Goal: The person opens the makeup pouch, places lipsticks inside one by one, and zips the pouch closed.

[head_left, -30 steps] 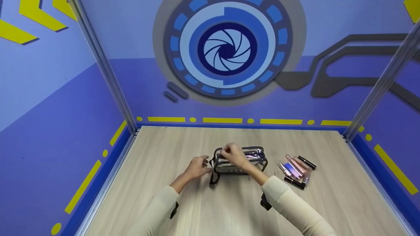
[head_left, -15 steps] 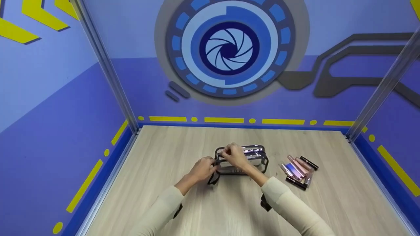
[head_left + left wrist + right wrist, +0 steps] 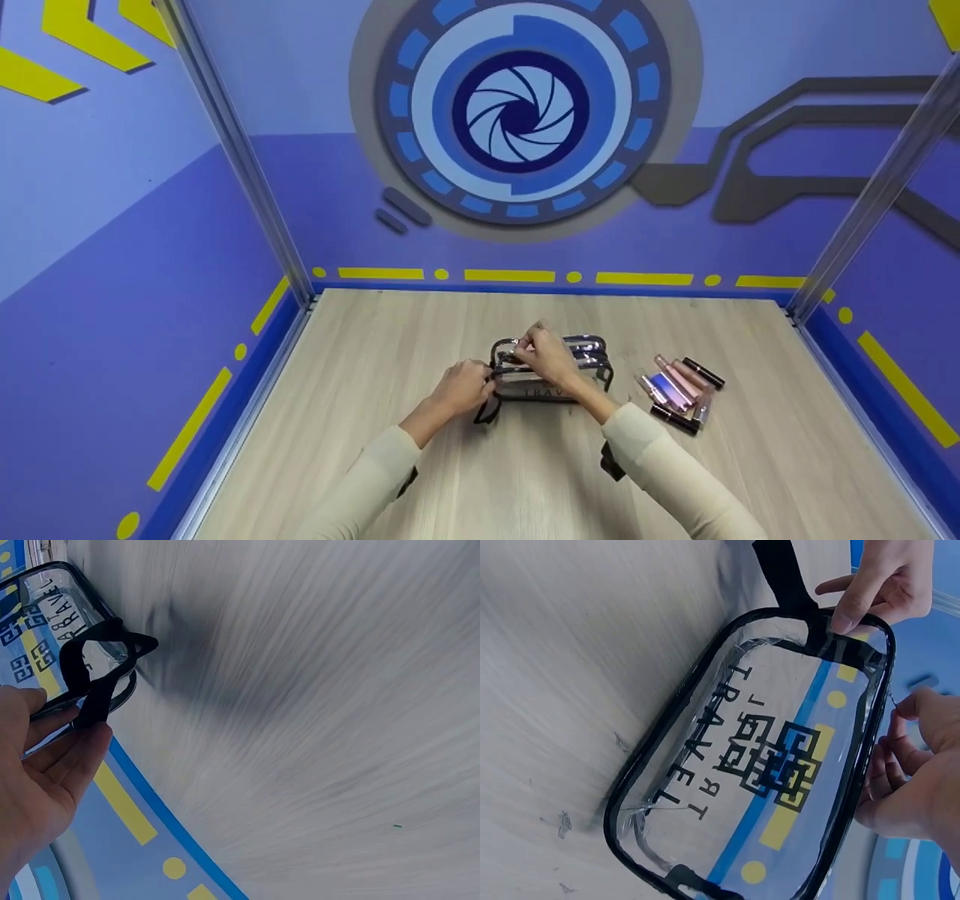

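Observation:
A clear travel pouch (image 3: pixel 592 373) with black piping stands on the table, its lettering facing the person. My left hand (image 3: pixel 463 386) grips its left end; the right wrist view shows the thumb (image 3: pixel 849 611) pressing the corner above the black strap (image 3: pixel 784 574). In the left wrist view that strap (image 3: pixel 75 664) hangs as a loop by the left hand (image 3: pixel 45 772). Over the pouch's top edge, my right hand (image 3: pixel 549 356) pinches a small zipper pull (image 3: pixel 893 699) between thumb and index finger. Its other fingers curl at the top seam.
Right of the pouch lies a loose pile of makeup tubes (image 3: pixel 675 382), pink, purple and black. Blue printed panels (image 3: pixel 637 225) wall the wooden table (image 3: pixel 390 337) at the back and both sides, with metal posts at the corners.
My left hand has moved right onto the pouch's left end and now grips it. The right hand, pinching the zipper pull, has shifted slightly right along the top.

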`<state>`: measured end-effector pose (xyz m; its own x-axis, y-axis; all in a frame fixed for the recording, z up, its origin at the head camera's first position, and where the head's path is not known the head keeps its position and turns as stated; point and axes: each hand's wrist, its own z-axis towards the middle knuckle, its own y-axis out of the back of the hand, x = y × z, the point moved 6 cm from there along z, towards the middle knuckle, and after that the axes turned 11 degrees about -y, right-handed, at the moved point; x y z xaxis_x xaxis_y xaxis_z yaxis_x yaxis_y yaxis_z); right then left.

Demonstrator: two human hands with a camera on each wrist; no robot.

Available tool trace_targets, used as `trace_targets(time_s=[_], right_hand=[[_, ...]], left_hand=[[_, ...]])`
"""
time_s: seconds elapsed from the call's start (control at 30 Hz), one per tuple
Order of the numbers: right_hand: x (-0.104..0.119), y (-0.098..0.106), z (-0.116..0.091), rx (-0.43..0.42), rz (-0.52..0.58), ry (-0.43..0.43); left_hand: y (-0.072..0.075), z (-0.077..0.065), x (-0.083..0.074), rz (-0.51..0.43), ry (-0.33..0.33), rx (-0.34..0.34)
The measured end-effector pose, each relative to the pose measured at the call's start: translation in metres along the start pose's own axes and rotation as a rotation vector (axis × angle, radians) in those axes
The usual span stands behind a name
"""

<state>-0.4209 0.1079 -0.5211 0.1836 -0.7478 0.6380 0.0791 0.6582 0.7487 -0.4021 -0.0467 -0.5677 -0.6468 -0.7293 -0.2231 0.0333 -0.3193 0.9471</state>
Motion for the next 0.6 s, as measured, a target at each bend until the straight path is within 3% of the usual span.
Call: trace_targets(time_s=[0.33,0.6], right_hand=[[-0.014,0.015,-0.003,-0.014,-0.068,-0.003],[-0.046,0.051,-0.002,-0.094,-0.018,0.002]], left_hand=[[0.001,-0.002,0.000,0.001,-0.006,0.029],[0.006,-0.002,0.008,-0.013,0.012,0.028]])
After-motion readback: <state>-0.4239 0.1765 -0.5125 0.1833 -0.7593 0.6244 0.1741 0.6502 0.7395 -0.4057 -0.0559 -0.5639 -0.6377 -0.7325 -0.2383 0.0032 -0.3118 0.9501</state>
